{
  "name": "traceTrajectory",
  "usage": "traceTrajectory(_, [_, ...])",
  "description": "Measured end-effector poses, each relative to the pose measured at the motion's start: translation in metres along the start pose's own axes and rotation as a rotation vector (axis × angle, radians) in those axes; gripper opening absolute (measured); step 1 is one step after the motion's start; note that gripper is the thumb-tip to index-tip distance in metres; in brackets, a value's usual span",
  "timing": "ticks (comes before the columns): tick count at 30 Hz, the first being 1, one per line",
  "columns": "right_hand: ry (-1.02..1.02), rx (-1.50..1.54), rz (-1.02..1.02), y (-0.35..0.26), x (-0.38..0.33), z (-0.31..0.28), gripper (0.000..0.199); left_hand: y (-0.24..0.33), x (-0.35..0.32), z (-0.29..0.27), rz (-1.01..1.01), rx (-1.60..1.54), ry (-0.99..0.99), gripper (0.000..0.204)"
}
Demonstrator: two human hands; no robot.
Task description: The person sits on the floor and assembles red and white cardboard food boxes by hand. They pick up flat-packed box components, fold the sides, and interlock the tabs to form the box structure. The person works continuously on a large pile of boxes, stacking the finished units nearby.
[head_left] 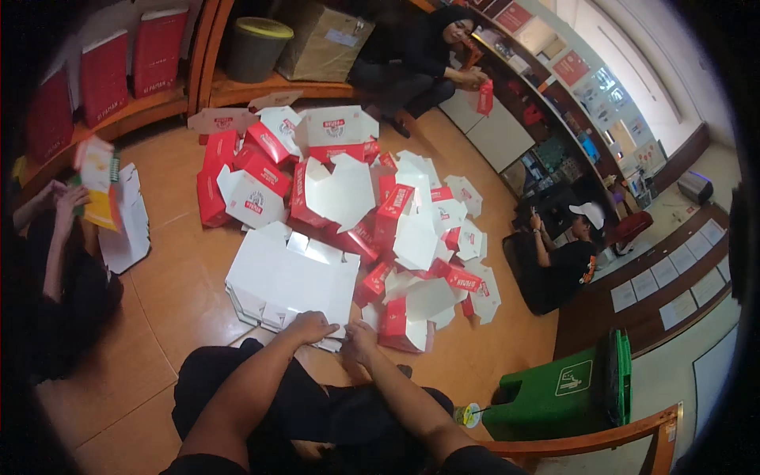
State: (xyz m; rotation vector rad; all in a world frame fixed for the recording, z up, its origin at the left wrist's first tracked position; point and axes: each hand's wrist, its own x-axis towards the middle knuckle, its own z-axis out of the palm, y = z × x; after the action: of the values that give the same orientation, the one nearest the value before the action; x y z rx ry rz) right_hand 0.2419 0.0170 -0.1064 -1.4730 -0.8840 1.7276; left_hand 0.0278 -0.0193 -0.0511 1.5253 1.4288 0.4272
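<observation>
A stack of flat white cardboard box blanks (289,273) lies on the floor in front of my knees. My left hand (311,327) is closed at the stack's near edge, with its fingers curled on the top blank. Just to its right, my right hand (361,340) pinches the near right corner of the cardboard. The two hands are almost touching, and the exact grip of the fingertips is partly hidden. Beyond the stack and to its right spreads a heap of folded red and white cardboard boxes (332,190), many with their lids up.
At the left a person's hands (75,194) hold a yellow and white booklet or packet (99,186). A crouching person (416,59) at the back holds a red box; another person (566,253) sits at the right. A green bin (554,388) stands near right, a cup (467,416) beside it.
</observation>
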Motion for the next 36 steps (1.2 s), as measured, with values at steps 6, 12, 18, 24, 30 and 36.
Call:
traceTrajectory(6, [-0.348,0.333,0.063,-0.035,-0.038,0.041,0.027,0.003,0.002,-0.006,0.055,0.065,-0.003,0.070])
traceTrajectory(12, [-0.370,0.434,0.082,-0.045,-0.055,0.056,0.024,0.003,-0.005,-0.026,0.131,0.011,-0.122,0.075])
traceTrajectory(18, [-0.402,0.401,0.152,-0.048,-0.057,0.062,0.022,-0.011,-0.005,-0.032,0.095,-0.102,-0.091,0.048])
traceTrajectory(24, [-0.393,0.386,0.129,-0.034,-0.041,0.042,0.028,0.001,-0.005,-0.037,0.084,-0.121,-0.080,0.045])
traceTrajectory(30, [-0.336,0.323,0.131,-0.029,-0.035,0.037,0.033,0.000,-0.001,-0.035,0.026,-0.222,-0.035,0.041])
traceTrajectory(36, [-0.335,0.305,0.101,-0.029,-0.033,0.041,0.040,0.001,-0.004,-0.032,0.085,-0.242,0.009,0.041])
